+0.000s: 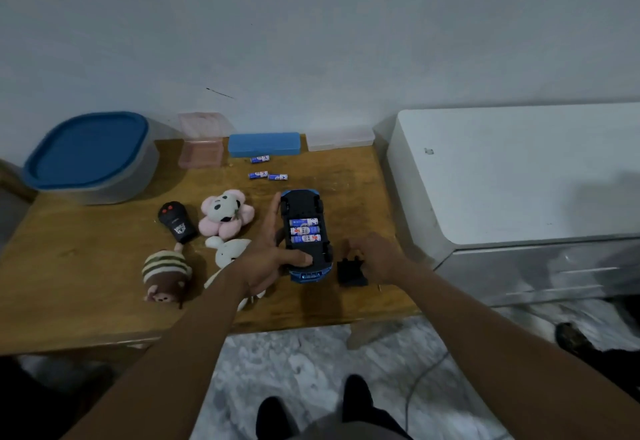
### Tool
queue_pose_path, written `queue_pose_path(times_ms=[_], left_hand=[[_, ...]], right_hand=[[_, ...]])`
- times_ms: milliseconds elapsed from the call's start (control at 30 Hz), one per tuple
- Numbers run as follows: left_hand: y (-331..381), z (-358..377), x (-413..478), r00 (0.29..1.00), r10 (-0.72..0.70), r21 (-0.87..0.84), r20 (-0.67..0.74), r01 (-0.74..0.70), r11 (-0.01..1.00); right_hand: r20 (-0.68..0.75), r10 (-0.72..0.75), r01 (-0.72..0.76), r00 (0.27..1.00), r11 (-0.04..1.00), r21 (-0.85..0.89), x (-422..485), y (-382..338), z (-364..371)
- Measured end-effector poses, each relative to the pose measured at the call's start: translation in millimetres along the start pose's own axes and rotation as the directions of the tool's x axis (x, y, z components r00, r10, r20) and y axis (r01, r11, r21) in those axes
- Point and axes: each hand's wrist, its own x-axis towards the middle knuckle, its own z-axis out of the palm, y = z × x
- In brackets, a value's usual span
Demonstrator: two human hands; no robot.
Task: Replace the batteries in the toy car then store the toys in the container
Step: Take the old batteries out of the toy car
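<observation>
Bare table (86,249) between container (90,155) and remote (176,223)

Blue-bodied toy car (300,278), black underside; blue-and-white batteries (304,230), red lettering; black battery cover (349,272); black remote (177,223), red buttons; grey container (114,190), blue lid (86,150); pink flower plush (227,212); white rabbit plush (228,253); brown plush (166,275) striped cream and olive.
</observation>
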Motion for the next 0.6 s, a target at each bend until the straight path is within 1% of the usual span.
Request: queue_pose_path(times_ms=[100,233,333,600], left_hand=[[-1,2,1,1.0,-0.002,-0.013,0.004,0.002,1.0],[-1,4,2,1.0,0.0,-0.008,-0.003,0.0,1.0],[-1,5,1,1.0,-0.001,-0.004,-0.013,0.001,1.0],[1,10,-4,1.0,0.002,0.002,-0.021,-0.002,1.0]], right_hand=[[0.013,0.014,-0.014,1.0,1.0,0.003,3,3,5],[-0.032,0.025,-0.027,0.999,0.996,-0.085,0,-2,4],[-0.026,0.06,-0.063,0.998,0.991,-0.122,0,-4,4],[-0.026,0.106,-0.109,0.994,0.983,-0.145,-1,-11,4]])
